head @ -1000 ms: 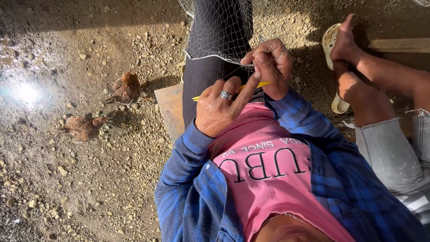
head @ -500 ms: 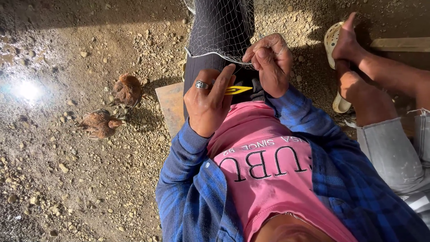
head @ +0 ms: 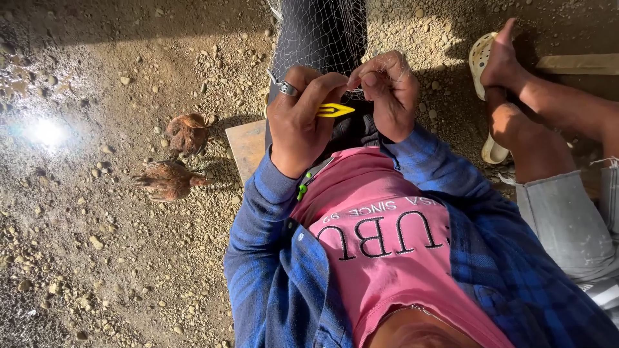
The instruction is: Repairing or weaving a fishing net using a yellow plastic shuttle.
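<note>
A fine-meshed fishing net [head: 322,32] hangs down in front of me over a dark surface. My left hand [head: 298,122], with a ring on one finger, grips a yellow netting needle [head: 334,110] whose point sticks out to the right. My right hand [head: 387,93] pinches a strand of the net's mesh between thumb and fingers, just right of the needle tip. Both hands sit close together above my pink shirt and blue plaid sleeves. A short green cord [head: 302,188] hangs below my left wrist.
Gravelly dirt ground lies all around. Two small brown chickens [head: 177,158] stand at the left. A flat wooden board [head: 248,148] lies by my left arm. Another person's bare legs [head: 548,122] and a pale sandal [head: 480,64] are at the right.
My left hand has turned and risen, bringing the yellow needle up toward the right hand. The right hand has shifted onto the mesh. The chickens moved a little.
</note>
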